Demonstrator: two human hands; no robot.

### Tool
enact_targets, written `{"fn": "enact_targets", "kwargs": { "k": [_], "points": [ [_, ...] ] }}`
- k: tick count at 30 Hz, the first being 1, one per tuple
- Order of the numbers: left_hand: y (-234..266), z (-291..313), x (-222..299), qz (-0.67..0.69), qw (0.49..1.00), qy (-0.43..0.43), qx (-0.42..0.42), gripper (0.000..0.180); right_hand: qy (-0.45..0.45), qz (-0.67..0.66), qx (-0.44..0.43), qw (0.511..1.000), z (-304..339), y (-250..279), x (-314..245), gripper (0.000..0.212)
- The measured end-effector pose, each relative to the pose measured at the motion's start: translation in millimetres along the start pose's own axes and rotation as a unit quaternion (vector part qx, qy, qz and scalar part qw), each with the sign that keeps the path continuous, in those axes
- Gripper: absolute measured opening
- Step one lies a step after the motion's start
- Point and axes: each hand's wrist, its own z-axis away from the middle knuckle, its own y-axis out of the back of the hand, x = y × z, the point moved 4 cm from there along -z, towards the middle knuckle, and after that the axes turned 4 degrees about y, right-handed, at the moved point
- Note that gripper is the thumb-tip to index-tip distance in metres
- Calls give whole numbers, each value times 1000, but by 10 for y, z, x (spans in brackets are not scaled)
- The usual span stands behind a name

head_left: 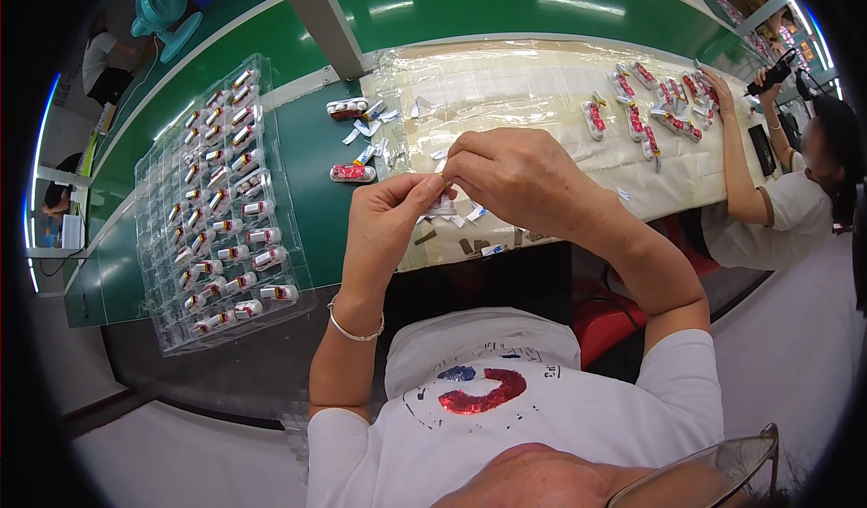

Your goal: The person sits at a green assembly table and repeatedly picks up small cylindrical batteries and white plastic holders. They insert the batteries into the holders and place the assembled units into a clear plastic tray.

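My left hand (388,214) and my right hand (519,178) meet over the near edge of the pale, plastic-covered mat (524,93). Both are closed, thumbs and fingertips pinched together at one spot. A small whitish piece (441,206) shows just under the fingertips; the fingers hide most of what they grip, so its kind cannot be made out. Left of the hands lie two small oblong red-and-white pieces, one nearer (352,173) and one farther (347,109). Small white and blue paper-like scraps (366,129) are scattered beside them, with more beneath my hands.
A clear plastic tray (149,237) at the left holds rows of small white pieces. Several red-and-white pieces (637,120) lie at the mat's right, where another person's hand (720,93) rests. A metal post (321,20) stands behind the mat; a teal fan (163,7) is farther left.
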Motion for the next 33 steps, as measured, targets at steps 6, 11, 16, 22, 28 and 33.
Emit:
{"fn": "enact_targets", "kwargs": {
  "k": [6, 11, 16, 22, 28, 33],
  "points": [
    [-19, 24, 25, -9, 1000, 4, -1, 23, 12, -6, -10, 1000, 4, 28, 6, 8],
    [-25, 30, -2, -16, 1000, 4, 3, 22, 17, 7, 5, 1000, -13, 40, -48, 10],
    [-42, 20, 23, 7, 1000, 9, 9, 22, 10, 4, 19, 1000, 17, -6, 10, 11],
    [-12, 2, -16, -12, 1000, 19, 15, 22, 18, 24, -2, 1000, -5, -1, -2, 8],
    [-16, -8, -26, -3, 1000, 9, 22, 22, 33, 36, 29, 998, -34, -17, -5, 8],
    [-2, -12, -33, 0, 999, 20, 25, 22, 42, 38, 32, 998, -14, -44, -9, 5]
  ]
}}
